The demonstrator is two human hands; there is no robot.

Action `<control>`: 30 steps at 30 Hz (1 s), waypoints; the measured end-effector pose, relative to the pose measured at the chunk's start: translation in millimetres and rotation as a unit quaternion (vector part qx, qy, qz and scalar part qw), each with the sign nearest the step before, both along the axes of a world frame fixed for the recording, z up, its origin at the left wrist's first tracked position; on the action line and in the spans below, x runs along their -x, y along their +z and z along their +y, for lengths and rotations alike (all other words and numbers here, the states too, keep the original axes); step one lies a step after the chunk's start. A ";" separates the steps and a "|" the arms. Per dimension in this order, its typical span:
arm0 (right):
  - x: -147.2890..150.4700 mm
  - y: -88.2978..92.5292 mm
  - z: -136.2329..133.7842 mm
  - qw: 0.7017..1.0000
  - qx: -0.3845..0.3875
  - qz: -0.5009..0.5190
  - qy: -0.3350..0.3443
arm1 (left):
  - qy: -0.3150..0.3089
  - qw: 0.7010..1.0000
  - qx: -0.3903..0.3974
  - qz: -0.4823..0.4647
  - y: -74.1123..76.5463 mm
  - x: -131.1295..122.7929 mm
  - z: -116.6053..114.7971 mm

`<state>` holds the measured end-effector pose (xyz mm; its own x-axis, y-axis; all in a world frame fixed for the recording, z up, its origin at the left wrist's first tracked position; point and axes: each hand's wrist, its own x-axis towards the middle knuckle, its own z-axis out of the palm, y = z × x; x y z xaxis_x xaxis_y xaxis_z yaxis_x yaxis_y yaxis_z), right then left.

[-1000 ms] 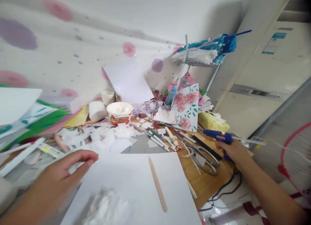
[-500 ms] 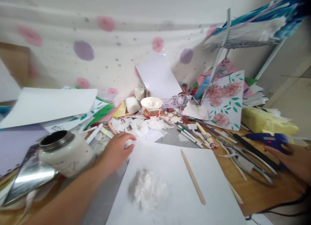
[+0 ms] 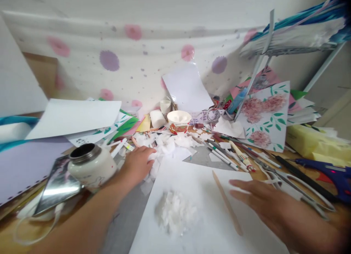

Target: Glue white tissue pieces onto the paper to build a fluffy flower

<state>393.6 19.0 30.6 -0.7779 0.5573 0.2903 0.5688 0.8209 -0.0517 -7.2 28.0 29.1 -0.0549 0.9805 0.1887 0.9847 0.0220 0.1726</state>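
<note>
My left hand rests at the left edge of the pile of white paper scraps, its fingers bent and slightly apart. Whether it touches a scrap is hard to make out. My right hand, smeared by motion, reaches in over the right side of the white sheet with fingers stretched out and nothing in them. Just left of its fingertips lies a pointed wooden stick. A fluffy white paper flower sits on the sheet between my hands.
A blue glue gun lies at the right, beside large scissors and a yellow tissue pack. Behind the scraps stands a paper bowl. At left are an open white jar and a shiny dark-screened phone.
My right hand has come away from the glue gun and moved left over the sheet. My left hand stays by the scraps. The whole view has shifted, so things sit further right.
</note>
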 end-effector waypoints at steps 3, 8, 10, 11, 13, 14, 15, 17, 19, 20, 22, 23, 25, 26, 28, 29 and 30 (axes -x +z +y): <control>41.2 4.2 -11.3 0.997 0.014 -0.057 0.047 | 0.009 1.000 0.013 0.014 -2.2 -1.6 1.1; 45.7 1.7 -8.1 0.997 -0.005 -0.050 0.061 | 0.024 0.998 0.042 0.026 0.4 0.3 3.8; 45.8 3.0 -6.4 0.997 -0.005 -0.053 0.057 | 0.024 0.998 0.053 0.022 1.6 2.4 4.8; 46.9 4.6 -6.1 0.996 0.000 -0.062 0.060 | 0.027 0.998 0.056 0.016 2.2 3.5 5.0; 50.8 8.8 -6.5 0.994 0.012 -0.083 0.067 | 0.038 0.998 0.058 -0.004 3.8 5.8 5.0; 53.0 10.8 -7.0 0.993 0.018 -0.094 0.068 | 0.045 0.997 0.056 -0.018 5.0 6.7 4.5; 55.0 12.5 -7.7 0.992 0.021 -0.103 0.067 | 0.051 0.997 0.051 -0.035 6.6 7.3 3.6; 57.5 14.3 -9.1 0.991 0.024 -0.115 0.061 | 0.058 0.995 0.033 -0.078 11.1 7.7 0.7; 57.5 14.0 -9.4 0.990 0.029 -0.126 0.060 | 0.050 0.990 0.004 -0.133 16.6 6.6 -3.3; 56.4 13.1 -8.9 0.989 0.032 -0.130 0.064 | 0.041 0.986 -0.011 -0.163 19.3 5.6 -5.4; 52.1 10.7 -6.0 0.986 0.046 -0.140 0.072 | 0.024 0.974 -0.030 -0.223 23.5 2.6 -9.1; 49.0 9.5 -4.0 0.986 0.055 -0.141 0.074 | 0.017 0.967 -0.034 -0.251 24.7 0.7 -10.4; 41.7 7.6 0.5 0.988 0.067 -0.118 0.070 | 0.005 0.952 -0.029 -0.305 25.2 -4.1 -12.2; 37.9 7.1 2.4 0.991 0.068 -0.093 0.063 | 0.001 0.945 -0.024 -0.328 24.5 -7.0 -12.8; 31.3 6.9 4.7 0.996 0.067 -0.027 0.054 | -0.007 0.932 -0.009 -0.363 21.3 -13.0 -13.8; 28.9 7.1 5.1 0.996 0.066 0.004 0.054 | -0.011 0.927 0.001 -0.376 19.1 -16.0 -14.3; 27.4 7.4 5.0 0.996 0.067 0.028 0.049 | -0.014 0.923 0.012 -0.384 16.6 -18.7 -14.6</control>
<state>366.3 24.0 38.0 -0.8152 0.5157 0.2635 0.4791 0.8562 -0.1935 11.5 13.4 45.7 -0.1388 0.9868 0.0835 0.5721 0.0111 0.8201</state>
